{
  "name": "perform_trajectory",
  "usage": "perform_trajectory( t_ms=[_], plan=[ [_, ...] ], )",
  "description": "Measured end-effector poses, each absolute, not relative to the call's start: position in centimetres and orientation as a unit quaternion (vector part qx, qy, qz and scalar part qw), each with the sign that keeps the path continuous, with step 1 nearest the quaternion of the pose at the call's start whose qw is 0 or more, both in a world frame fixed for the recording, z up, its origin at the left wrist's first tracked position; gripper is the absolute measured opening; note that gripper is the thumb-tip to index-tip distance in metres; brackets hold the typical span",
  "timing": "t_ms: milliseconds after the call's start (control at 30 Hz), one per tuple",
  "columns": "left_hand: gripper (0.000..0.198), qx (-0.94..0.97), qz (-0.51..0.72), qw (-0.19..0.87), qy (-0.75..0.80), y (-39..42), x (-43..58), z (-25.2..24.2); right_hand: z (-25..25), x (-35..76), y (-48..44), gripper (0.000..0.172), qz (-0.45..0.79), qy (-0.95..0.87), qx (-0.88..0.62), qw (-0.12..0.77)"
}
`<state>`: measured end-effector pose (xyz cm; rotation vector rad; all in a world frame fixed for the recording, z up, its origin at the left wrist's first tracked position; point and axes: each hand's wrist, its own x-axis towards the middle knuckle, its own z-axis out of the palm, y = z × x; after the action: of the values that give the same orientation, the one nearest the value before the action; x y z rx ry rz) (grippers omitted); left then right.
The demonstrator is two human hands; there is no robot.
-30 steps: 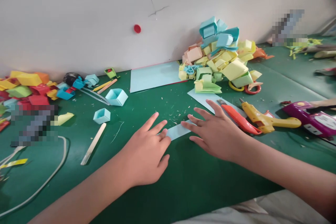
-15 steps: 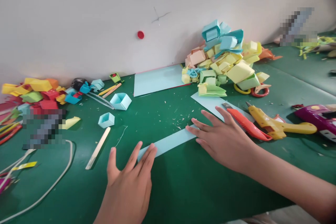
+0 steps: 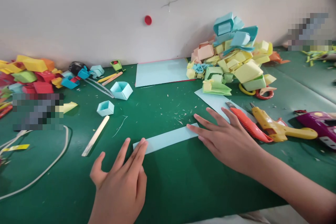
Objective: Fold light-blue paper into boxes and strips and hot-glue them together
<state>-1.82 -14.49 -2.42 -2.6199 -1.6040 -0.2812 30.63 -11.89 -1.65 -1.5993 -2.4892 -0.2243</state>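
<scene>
A narrow light blue paper strip [image 3: 168, 139] lies flat on the green table [image 3: 173, 189], slightly slanted up to the right. My left hand [image 3: 120, 182] rests its fingertips on the strip's left end, with the fingers stretched out and the thumb apart. At the right end, my right hand [image 3: 225, 138] touches the strip with spread fingers. Just beyond the right hand lie a red-orange utility knife [image 3: 250, 124] and part of a blue paper sheet [image 3: 210, 99]. Two small folded blue paper boxes, a larger one [image 3: 121, 90] and a smaller one [image 3: 105, 108], stand behind the left hand.
A heap of folded paper pieces [image 3: 233, 54] stands at the back right; colourful ones [image 3: 31, 73] sit at the left. To the right are a yellow glue gun [image 3: 280, 124] and a purple tool [image 3: 319, 126]. A pale stick [image 3: 96, 135] and white cable [image 3: 56, 161] lie left.
The view has shifted a little. My left hand has slid slightly left along the strip, showing more of it, and the strip lies a bit flatter. My right hand stays at its end.
</scene>
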Motion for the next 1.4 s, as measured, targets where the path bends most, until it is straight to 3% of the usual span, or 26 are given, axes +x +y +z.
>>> perform_trajectory(
  t_ms=[500, 767, 1033, 1200, 1400],
  plan=[
    [0.068, -0.902, -0.035, 0.068, -0.425, -12.3, -3.8, -1.7, -2.0, 31.6, -11.8, 0.046, -0.084, -0.834, -0.542, 0.069],
    [0.046, -0.916, -0.033, 0.076, -0.392, -10.4, -1.7, 0.8, -2.8, 33.0, -12.2, 0.047, -0.117, -0.832, -0.536, 0.085],
    [0.04, -0.92, -0.004, 0.187, -0.345, -8.5, 2.0, 1.6, -3.2, 33.8, -11.6, 0.043, -0.101, -0.844, -0.515, 0.108],
    [0.033, -0.924, -0.02, 0.174, -0.34, -7.7, 2.5, 1.8, -3.2, 34.1, -11.3, 0.041, -0.108, -0.842, -0.517, 0.11],
    [0.045, -0.952, -0.087, 0.14, -0.26, -7.1, 2.5, 0.0, -2.4, 33.5, -11.3, 0.039, -0.117, -0.845, -0.512, 0.099]
  ],
)
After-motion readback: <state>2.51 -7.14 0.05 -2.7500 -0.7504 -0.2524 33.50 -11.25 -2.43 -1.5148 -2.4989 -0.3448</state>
